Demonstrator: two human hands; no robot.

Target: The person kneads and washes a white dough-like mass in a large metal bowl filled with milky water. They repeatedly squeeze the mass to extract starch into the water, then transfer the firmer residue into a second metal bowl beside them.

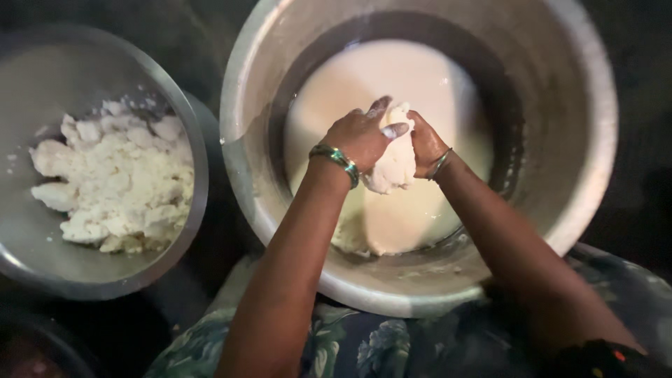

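Squeezing a wet white lump [393, 164] w/ both hands, you had left hand [360, 136] & right hand [425, 143] clamped together on it, above milky liquid [420, 77] in the big metal basin [588, 140]; it looked soft, slippery, crumbly, so cup it underneath

Single view from a camera worn on the person's head, facing steeply down and close over the lap. A large metal basin [420, 280] fills the centre and right of the frame; a second metal bowl [189, 126] is cut off at the left edge. Both forearms enter from the bottom edge.
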